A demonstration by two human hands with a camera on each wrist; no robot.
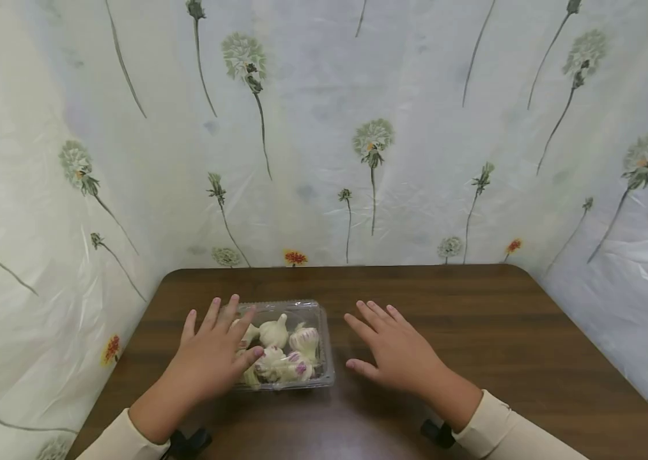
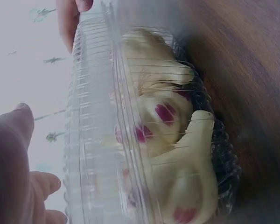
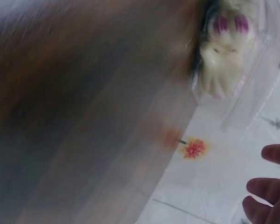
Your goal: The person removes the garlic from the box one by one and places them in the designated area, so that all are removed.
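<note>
A clear plastic clamshell box sits on the brown table, its lid down. Inside it lie several garlic bulbs, white with purple patches. My left hand, fingers spread, is over the left part of the box and hides some of it; in the left wrist view its fingers appear beside the box wall, gripping nothing. To the right of the box, my right hand hovers with fingers extended and holds nothing. The right wrist view shows its fingertips apart from the box.
The dark wood-grain table has rounded back corners. A pale sheet printed with dandelions hangs behind it and along both sides. A black strap piece is at the left wrist, another at the right.
</note>
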